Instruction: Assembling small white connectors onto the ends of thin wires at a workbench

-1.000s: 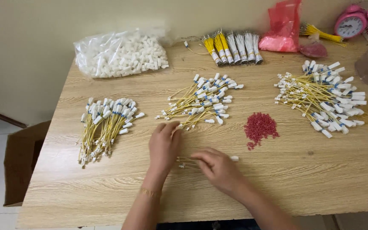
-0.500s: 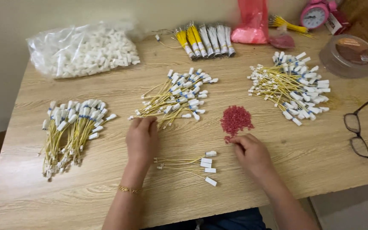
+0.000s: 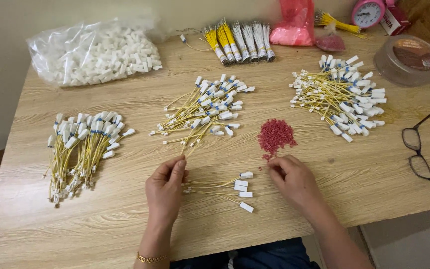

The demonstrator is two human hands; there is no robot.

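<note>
My left hand (image 3: 165, 190) rests on the wooden table (image 3: 125, 229), its thumb and forefinger pinched at the near tip of a yellow wire from the middle pile of wires with white connectors (image 3: 206, 110). Several loose yellow wires with white plugs (image 3: 225, 188) lie between my hands. My right hand (image 3: 291, 178) lies palm down just below a small heap of red beads (image 3: 275, 135), fingertips touching its near edge; whether it holds a bead is hidden.
Another wire pile (image 3: 83, 147) lies at left, a third (image 3: 342, 102) at right. A clear bag of white connectors (image 3: 93, 52), bundled wires (image 3: 237, 42), a pink bag (image 3: 294, 25), a pink clock (image 3: 368, 12), a round lidded tub (image 3: 408, 59) and glasses (image 3: 419, 147) ring the table.
The view has shifted a little. My left hand has moved down from the middle pile and now pinches one wire's tip; my right hand has reached up to the red beads.
</note>
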